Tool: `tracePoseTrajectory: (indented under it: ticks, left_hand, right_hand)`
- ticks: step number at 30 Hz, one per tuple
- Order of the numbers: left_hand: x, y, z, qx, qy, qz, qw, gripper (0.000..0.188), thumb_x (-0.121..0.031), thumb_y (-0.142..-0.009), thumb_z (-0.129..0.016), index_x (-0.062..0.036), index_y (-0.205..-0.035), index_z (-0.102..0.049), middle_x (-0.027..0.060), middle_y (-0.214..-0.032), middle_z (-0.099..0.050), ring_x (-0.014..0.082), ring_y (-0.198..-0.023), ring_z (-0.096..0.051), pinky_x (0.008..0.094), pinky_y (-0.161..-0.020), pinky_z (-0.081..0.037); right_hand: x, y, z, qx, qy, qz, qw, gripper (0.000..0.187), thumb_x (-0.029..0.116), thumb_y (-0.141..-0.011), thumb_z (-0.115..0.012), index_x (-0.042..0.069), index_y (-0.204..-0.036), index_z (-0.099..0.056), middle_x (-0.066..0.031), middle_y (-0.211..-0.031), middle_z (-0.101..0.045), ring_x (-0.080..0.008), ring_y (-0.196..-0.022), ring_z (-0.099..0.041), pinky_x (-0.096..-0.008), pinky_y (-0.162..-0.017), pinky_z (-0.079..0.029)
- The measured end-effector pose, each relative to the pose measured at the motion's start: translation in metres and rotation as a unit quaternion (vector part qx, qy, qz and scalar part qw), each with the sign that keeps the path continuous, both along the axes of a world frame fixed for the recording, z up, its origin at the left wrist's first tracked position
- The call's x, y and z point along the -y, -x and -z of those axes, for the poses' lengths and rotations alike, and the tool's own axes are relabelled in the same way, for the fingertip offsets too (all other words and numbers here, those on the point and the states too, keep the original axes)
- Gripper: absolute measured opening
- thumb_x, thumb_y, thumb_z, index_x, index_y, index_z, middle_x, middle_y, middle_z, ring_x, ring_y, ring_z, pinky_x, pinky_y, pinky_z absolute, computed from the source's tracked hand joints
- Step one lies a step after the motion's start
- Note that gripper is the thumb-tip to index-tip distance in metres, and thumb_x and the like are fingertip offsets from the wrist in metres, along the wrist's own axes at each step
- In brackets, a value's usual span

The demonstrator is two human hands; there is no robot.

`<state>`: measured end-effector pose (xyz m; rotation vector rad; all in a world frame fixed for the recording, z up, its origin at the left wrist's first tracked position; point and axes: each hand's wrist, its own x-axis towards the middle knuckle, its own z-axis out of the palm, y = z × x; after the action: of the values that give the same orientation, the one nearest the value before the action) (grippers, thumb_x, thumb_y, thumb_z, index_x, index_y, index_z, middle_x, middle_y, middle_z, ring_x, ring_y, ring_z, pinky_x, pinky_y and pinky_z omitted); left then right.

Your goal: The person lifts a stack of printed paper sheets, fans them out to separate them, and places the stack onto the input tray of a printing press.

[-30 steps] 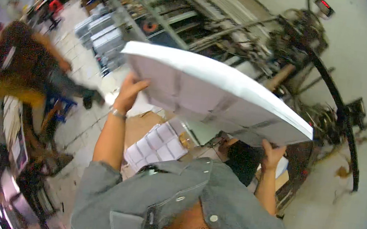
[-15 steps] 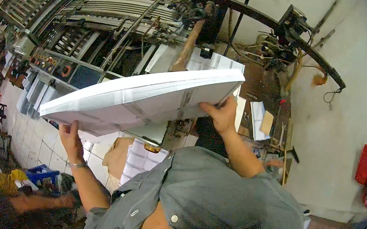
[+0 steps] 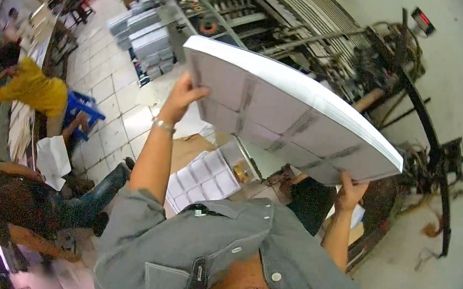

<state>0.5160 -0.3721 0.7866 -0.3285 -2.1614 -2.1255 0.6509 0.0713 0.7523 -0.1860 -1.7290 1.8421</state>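
Note:
A thick stack of large printed paper sheets [image 3: 283,113] is held up in front of me, tilted so its right end sits lower in the picture. Its white edge faces away, and grey printed panels show on the near face. My left hand [image 3: 182,97] grips the left end, thumb on the near face. My right hand [image 3: 350,194] is closed on the lower right edge. Below the stack lies a pile of printed sheets [image 3: 205,180] with a panel grid, beside brown paper [image 3: 186,151]. The fingers behind the stack are hidden.
A large machine with slats and rods [image 3: 261,15] stands beyond the stack. Piles of paper [image 3: 150,41] stand on the tiled floor [image 3: 113,83]. At left, a person in yellow [image 3: 35,87] sits on a blue stool [image 3: 84,109], and another person [image 3: 28,199] is nearer.
My view has swung to the left, bringing the people and floor piles into sight. The stack's left end has risen in the picture and its right end has dropped; both hands still hold it.

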Motion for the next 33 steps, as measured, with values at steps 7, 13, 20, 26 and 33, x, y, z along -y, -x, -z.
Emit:
tracePoseTrajectory:
  ticks: [7, 13, 20, 26, 33]
  left_hand:
    - [-0.016, -0.008, -0.006, 0.022, -0.046, 0.004, 0.999, 0.04, -0.012, -0.073, -0.069, -0.0005, -0.108, -0.052, 0.0069, -0.1, -0.06, 0.0174, -0.091, -0.056, 0.0316, -0.084, -0.043]
    - [-0.021, -0.025, -0.012, -0.008, -0.062, -0.047, 0.997, 0.033, -0.011, -0.075, -0.069, -0.0015, -0.102, -0.054, 0.0056, -0.094, -0.06, 0.0132, -0.085, -0.056, 0.0283, -0.075, -0.046]
    - [-0.022, -0.047, -0.013, 0.013, -0.084, -0.04, 0.996, 0.049, -0.014, -0.071, -0.073, -0.0006, -0.111, -0.049, 0.0079, -0.104, -0.058, 0.0175, -0.095, -0.055, 0.0313, -0.084, -0.043]
    - [-0.018, -0.044, -0.01, 0.015, -0.071, -0.037, 0.997, 0.06, -0.023, -0.068, -0.075, 0.0, -0.115, -0.046, 0.0102, -0.108, -0.057, 0.0215, -0.1, -0.054, 0.0343, -0.09, -0.041]
    - [-0.019, -0.042, -0.002, 0.024, -0.069, -0.046, 0.996, 0.06, -0.026, -0.068, -0.075, -0.001, -0.115, -0.046, 0.0092, -0.108, -0.057, 0.0208, -0.1, -0.053, 0.033, -0.089, -0.041]
  right_hand:
    - [0.003, 0.004, 0.003, -0.012, -0.088, 0.021, 0.996, 0.05, 0.003, -0.068, -0.071, -0.004, -0.111, -0.045, -0.0092, -0.103, -0.053, -0.0188, -0.093, -0.051, -0.0327, -0.084, -0.039]
    - [0.008, -0.005, -0.01, -0.013, -0.079, 0.019, 0.997, 0.045, -0.002, -0.068, -0.069, -0.004, -0.107, -0.047, -0.0099, -0.1, -0.055, -0.0182, -0.088, -0.053, -0.0306, -0.079, -0.042]
    - [-0.007, -0.01, 0.001, 0.074, -0.078, -0.011, 0.994, 0.044, -0.001, -0.066, -0.07, -0.006, -0.105, -0.049, -0.01, -0.095, -0.057, -0.0182, -0.085, -0.055, -0.0303, -0.077, -0.043]
    - [0.0, -0.008, -0.011, 0.007, -0.058, 0.003, 0.998, 0.049, -0.003, -0.064, -0.07, -0.006, -0.108, -0.047, -0.0112, -0.099, -0.056, -0.0207, -0.09, -0.055, -0.033, -0.082, -0.043]
    - [-0.003, -0.009, -0.011, -0.003, -0.056, 0.007, 0.998, 0.061, -0.004, -0.063, -0.072, -0.003, -0.116, -0.043, -0.0121, -0.109, -0.052, -0.022, -0.097, -0.051, -0.0334, -0.087, -0.039]
